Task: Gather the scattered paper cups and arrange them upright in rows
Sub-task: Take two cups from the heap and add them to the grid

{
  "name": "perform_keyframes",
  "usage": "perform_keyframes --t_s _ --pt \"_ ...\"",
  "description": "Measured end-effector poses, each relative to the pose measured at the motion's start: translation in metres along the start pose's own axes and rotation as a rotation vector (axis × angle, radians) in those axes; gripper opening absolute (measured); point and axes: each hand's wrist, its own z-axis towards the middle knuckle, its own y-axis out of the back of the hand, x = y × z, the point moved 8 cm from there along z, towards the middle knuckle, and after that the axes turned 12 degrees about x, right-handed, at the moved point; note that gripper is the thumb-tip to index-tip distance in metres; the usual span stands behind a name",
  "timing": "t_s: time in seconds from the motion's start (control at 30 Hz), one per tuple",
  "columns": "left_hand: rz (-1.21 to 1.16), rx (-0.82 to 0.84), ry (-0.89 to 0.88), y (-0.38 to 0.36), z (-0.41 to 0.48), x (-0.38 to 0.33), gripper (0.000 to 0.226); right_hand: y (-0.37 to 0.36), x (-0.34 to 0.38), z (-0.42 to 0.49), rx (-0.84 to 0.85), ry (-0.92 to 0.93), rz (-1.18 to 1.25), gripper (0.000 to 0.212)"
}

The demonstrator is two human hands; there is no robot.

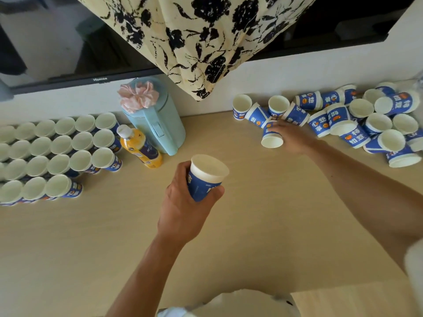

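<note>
Paper cups: blue-and-white ones, split into two bunches on the pale wooden table [240,225], one on each far side of the hands.
Held cup [204,177]: gripped upright, mouth up, in the left hand [183,209]; fingers are wrapped round the blue wall, and the cup is lifted over the middle of the table, clear of both bunches.
Left hand: closed round that one cup, nothing else in it.
Right hand [289,137]: stretched out to the near-left edge of the messy pile, fingers laid on a tipped cup [272,137] whose open mouth faces the camera. Whether the grip is actually closed on it can't be told, since the fingers are blurred and partly hidden.
Scattered pile [357,121]: spread out beyond and to the outside of the right hand, against the wall; some cups are lying on their sides, some are standing, many are touching or overlapping.
Arranged rows [57,156]: well off to the outside of the left hand; four rows of upright cups, packed rim to rim.
Juice bottle [139,146]: orange, white cap, parked just beside the rows, ahead of the left hand.
Kettle [155,120]: pale blue, a pink scrunchie [137,97] is sat on its lid; right behind the bottle.
Floral cloth [194,37]: hung down over the dark TV [57,42], above everything.
</note>
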Motion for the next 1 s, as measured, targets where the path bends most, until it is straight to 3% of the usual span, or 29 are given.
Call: perform_keyframes --t_s 0.23,0.4,0.6,0.7,0.87,1.0 --pt "-0.041 -0.008 0.019 0.005 -0.003 0.015 0.05 -0.002 0.021 0.007 0.029 0.021 -0.274 0.064" --pt "-0.046 0.002 0.027 0.004 -0.005 0.021 0.05 -0.015 0.042 0.008 0.168 0.021 -0.268 0.069" --pt "-0.031 -0.009 0.049 0.016 -0.011 0.032 0.041 -0.031 0.057 0.002 0.152 -0.041 -0.305 0.068" --pt "-0.02 -0.032 0.068 0.027 -0.018 0.045 0.044 -0.041 0.063 -0.01 0.108 -0.095 -0.159 0.062" --pt "-0.03 -0.129 0.095 0.056 -0.035 0.069 0.044 -0.044 0.113 -0.049 -0.085 -0.041 0.458 0.049" --pt "-0.096 -0.176 0.1 0.082 -0.052 0.087 0.047 -0.053 0.184 -0.079 -0.064 0.044 0.809 0.05"
